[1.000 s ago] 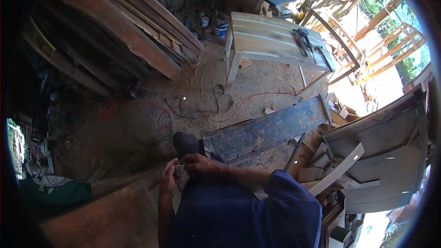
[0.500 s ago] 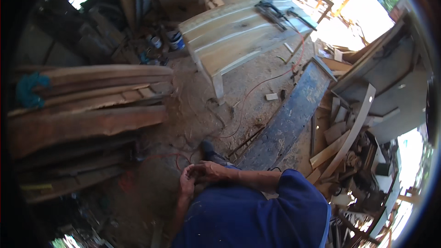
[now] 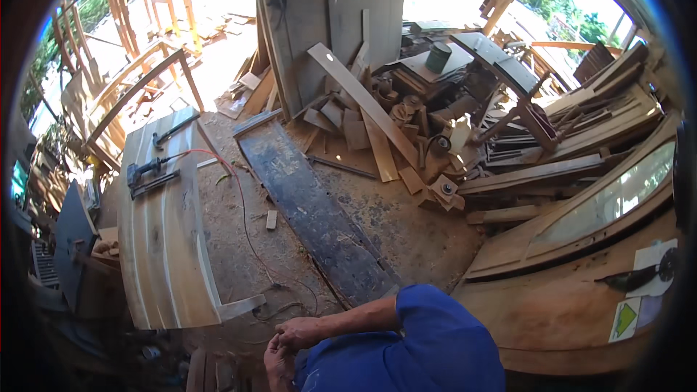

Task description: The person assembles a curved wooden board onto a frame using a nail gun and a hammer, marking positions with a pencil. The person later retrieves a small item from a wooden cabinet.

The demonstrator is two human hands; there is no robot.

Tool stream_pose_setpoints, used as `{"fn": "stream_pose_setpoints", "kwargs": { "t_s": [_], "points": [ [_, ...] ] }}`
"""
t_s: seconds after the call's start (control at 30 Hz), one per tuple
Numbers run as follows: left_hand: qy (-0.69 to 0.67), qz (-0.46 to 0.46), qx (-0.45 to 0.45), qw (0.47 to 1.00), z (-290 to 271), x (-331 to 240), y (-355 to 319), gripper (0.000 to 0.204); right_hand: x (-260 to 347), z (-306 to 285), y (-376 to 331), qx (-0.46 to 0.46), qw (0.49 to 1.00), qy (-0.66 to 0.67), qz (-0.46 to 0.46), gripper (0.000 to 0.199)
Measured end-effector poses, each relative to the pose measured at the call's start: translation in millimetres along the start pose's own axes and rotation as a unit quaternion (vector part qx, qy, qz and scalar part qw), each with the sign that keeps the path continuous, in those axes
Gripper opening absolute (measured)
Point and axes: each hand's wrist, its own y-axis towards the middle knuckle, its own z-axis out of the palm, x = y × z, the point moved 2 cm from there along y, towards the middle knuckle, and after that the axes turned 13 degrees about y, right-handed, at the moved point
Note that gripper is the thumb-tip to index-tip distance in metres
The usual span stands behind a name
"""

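Both hands stay clasped at waist, left hand (image 3: 278, 363) under right hand (image 3: 301, 332); contents hidden. View swung; dark plank (image 3: 312, 210) now ahead.

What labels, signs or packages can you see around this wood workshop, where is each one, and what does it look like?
Square sticker: on the wooden panel at lower right; white square with a green triangle inside.
White sheet: on the same panel just above the sticker, a dark power tool lying across it; pale, roughly rectangular.
Dark green can: on a cluttered stand at upper centre; cylindrical, label not readable.
No screens show.
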Motion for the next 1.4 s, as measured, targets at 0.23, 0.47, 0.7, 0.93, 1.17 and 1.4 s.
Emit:
{"fn": "stream_pose_setpoints", "kwargs": {
  "t_s": [0.23, 0.47, 0.7, 0.93, 1.17, 1.4],
  "points": [
    [0.111, -0.057, 0.17, 0.977, 11, -85, 95, 0.048, -17, -48, 38, -0.101, 0.988, -0.043, 0.111, 0.028],
    [0.091, -0.098, 0.203, 0.97, -9, -175, 142, 0.05, 3, -112, 129, -0.091, 0.985, 0.046, 0.136, 0.029],
    [0.086, -0.067, 0.195, 0.975, -50, -190, 205, 0.054, -28, -143, 196, -0.055, 0.986, 0.016, 0.158, 0.036],
    [0.132, -0.046, 0.099, 0.985, -42, -242, 238, 0.052, -52, -184, 253, -0.051, 0.98, 0.056, 0.186, 0.031],
    [0.059, -0.038, 0.062, 0.996, -34, -295, 309, 0.048, -109, -270, 327, 0.059, 0.984, 0.091, 0.144, 0.051],
    [0.081, -0.028, 0.009, 0.996, -16, -359, 386, 0.038, -153, -364, 381, 0.077, 0.951, 0.281, 0.103, 0.041]
  ]
}}
